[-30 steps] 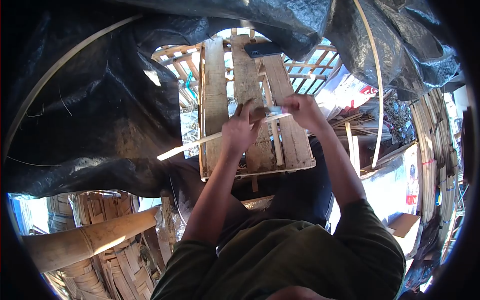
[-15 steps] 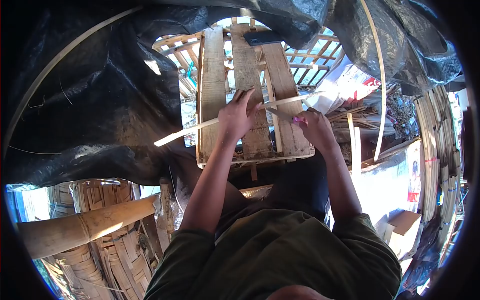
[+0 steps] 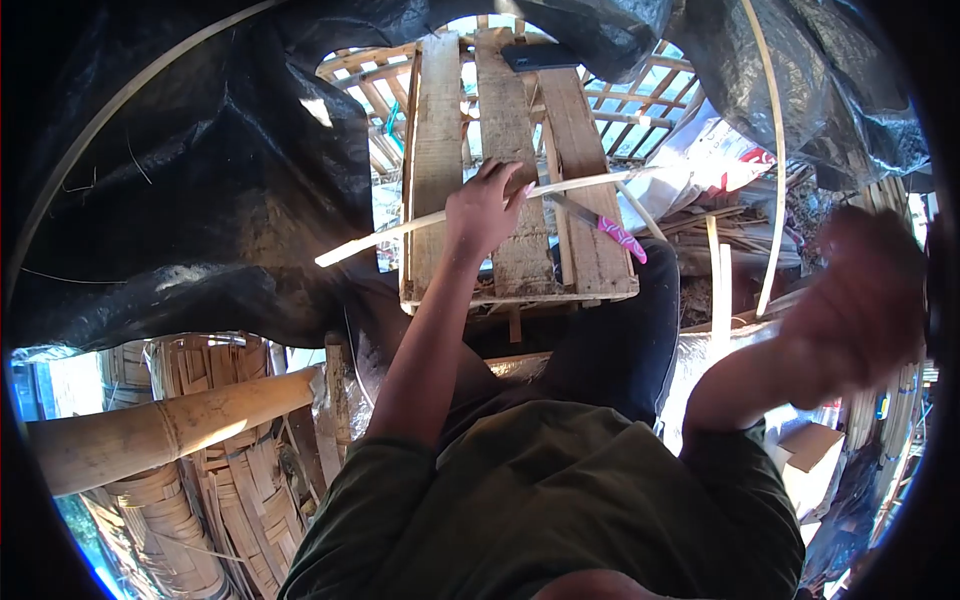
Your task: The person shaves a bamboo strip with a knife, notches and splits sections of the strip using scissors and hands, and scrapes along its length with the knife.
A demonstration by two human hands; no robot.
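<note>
My left hand (image 3: pixel 483 212) is closed over a long pale bamboo strip (image 3: pixel 375 240), which lies slanting across the wooden slatted bench (image 3: pixel 507 130). Just right of that hand, a knife with a pink patterned handle (image 3: pixel 622 238) rests on the bench, its handle sticking out past the right edge. Far to the right, my right hand (image 3: pixel 865 290) is raised off the bench and smeared by motion. Its fingers cannot be made out clearly.
A dark flat object (image 3: pixel 540 57) sits at the bench's far end. Black plastic sheeting (image 3: pixel 200 200) hangs at left and above. A thick bamboo pole (image 3: pixel 170 430) is at lower left. Upright strips (image 3: pixel 722 280), a cardboard box (image 3: pixel 812 445) and a white sack (image 3: pixel 710 150) stand to the right.
My right hand has let go of the knife, leaving it on the bench, and has swung far right toward the camera. My left hand stays on the bamboo strip.
</note>
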